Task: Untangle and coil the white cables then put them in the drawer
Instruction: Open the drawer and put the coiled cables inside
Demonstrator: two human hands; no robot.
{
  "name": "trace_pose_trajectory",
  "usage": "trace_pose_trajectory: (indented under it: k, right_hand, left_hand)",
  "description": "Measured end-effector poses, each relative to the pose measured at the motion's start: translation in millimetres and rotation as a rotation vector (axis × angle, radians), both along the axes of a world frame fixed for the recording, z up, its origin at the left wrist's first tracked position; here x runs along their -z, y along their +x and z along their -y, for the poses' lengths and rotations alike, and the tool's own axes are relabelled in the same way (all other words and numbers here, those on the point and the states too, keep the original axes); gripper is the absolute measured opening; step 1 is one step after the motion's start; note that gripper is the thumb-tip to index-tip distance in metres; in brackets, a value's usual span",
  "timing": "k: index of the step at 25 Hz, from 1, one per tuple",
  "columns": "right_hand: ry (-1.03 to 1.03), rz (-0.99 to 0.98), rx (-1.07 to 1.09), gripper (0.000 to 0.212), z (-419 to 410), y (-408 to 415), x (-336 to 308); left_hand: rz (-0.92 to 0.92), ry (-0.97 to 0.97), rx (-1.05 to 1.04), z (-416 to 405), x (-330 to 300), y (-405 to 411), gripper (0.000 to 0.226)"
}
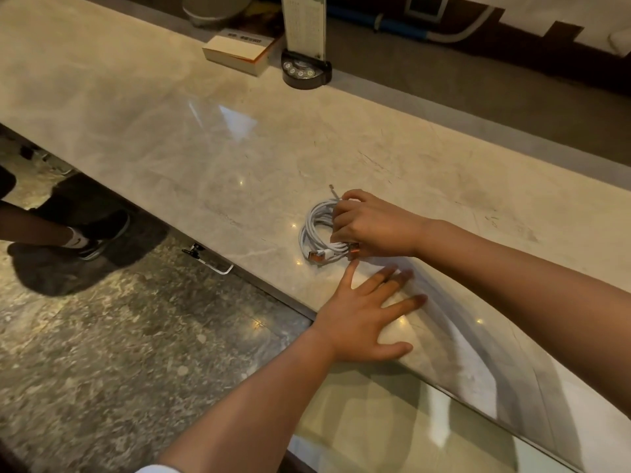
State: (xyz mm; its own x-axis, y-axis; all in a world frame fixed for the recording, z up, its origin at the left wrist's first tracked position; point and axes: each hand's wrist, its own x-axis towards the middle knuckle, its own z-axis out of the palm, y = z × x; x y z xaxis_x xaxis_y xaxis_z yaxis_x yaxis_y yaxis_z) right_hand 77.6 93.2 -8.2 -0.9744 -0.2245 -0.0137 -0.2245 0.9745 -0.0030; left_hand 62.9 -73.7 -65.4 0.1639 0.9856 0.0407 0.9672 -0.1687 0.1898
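Observation:
A bundle of coiled white cables (316, 230) lies on the beige marble counter (205, 138), near its front edge. An orange-tipped plug (312, 256) sticks out at the coil's near side, and a thin connector end (333, 191) points up at the far side. My right hand (372, 223) covers the coil's right half, its curled fingers gripping the loops. My left hand (372, 312) lies flat on the counter just in front of the coil, fingers spread, holding nothing. No drawer is visible.
At the counter's back stand a book-like box (239, 49) and a dark round stand with buttons (305, 71) holding an upright card. A small clip (208, 259) hangs at the counter's front edge. Another person's leg and shoe (99, 237) stand on the floor at left.

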Motion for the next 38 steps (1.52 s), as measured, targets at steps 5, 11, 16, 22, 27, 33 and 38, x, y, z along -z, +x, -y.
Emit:
trace_pose_trajectory:
  k: [5,11,16,22,27,33,38]
  right_hand:
    - [-0.085,-0.032,0.239,0.013,0.8,21.0,6.9]
    - [-0.359,0.014,0.633,0.022,-9.9,72.7,-21.4]
    - [-0.389,0.013,0.872,0.028,-3.1,128.3,-29.3]
    - [-0.354,-0.017,1.025,0.026,47.0,199.4,-31.5]
    - [-0.334,-0.126,1.013,0.024,125.6,241.1,-29.0]
    - [-0.265,-0.147,0.959,0.018,230.4,235.5,11.0]
    - [-0.222,-0.103,0.938,0.023,251.8,207.9,67.1]
  left_hand:
    - [0.015,0.011,-0.004,0.9,0.6,0.4,0.068]
    - [0.017,-0.029,-0.003,-0.4,0.3,0.9,0.070]
    - [-0.019,-0.021,-0.004,0.6,-1.7,2.1,0.068]
    - [-0.064,-0.027,0.020,1.6,-1.6,1.6,0.069]
    - [-0.060,-0.096,0.005,0.6,-5.5,2.8,0.070]
    - [-0.020,-0.134,0.030,0.3,-9.2,2.9,0.069]
    - [-0.012,-0.108,0.033,-0.1,-5.7,3.1,0.068]
